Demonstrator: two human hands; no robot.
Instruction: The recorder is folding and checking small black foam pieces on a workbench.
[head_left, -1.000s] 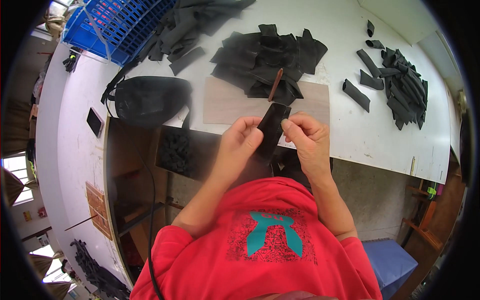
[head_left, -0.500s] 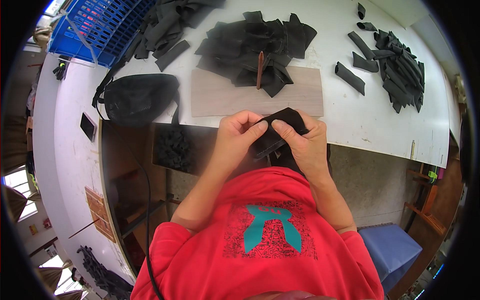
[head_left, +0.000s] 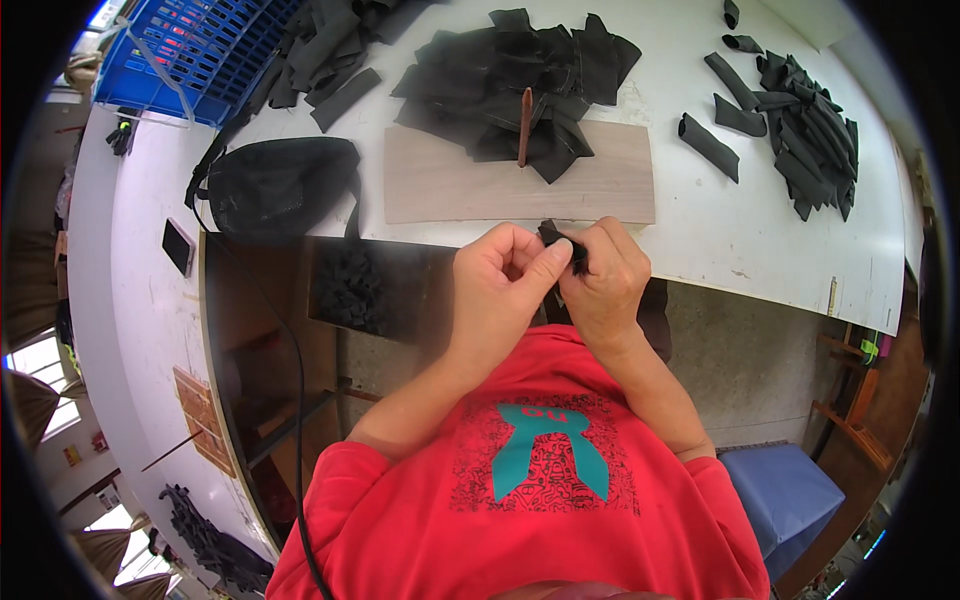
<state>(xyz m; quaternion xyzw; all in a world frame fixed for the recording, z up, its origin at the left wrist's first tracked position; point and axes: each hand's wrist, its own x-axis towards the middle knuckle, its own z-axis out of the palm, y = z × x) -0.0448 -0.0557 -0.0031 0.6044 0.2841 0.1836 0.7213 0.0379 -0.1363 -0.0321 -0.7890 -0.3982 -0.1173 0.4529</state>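
Just over the table's near edge, my left hand (head_left: 505,285) and my right hand (head_left: 608,275) meet around a small piece of black fabric (head_left: 580,258). It is bunched, and most of it is hidden inside the fingers. The left thumb and forefinger pinch one end of it, while the right fingers are curled closed round the rest. Beyond the hands lies a flat wooden board (head_left: 440,190) with a brown stick (head_left: 525,128) rising from it. A heap of flat black fabric pieces (head_left: 480,85) covers the board's far side.
To the right lie several narrow black fabric tubes (head_left: 708,148) and a pile of more (head_left: 815,135). A black bag (head_left: 280,190), a blue crate (head_left: 200,60) and a phone (head_left: 178,247) are at left. An open drawer (head_left: 350,285) below holds black scraps; a blue box (head_left: 780,490) stands lower right.
The fabric piece was spread flat between both thumbs with a stitched edge showing; now it is gathered small. The right hand has closed into a fist round it, and the left hand has shifted rightward.
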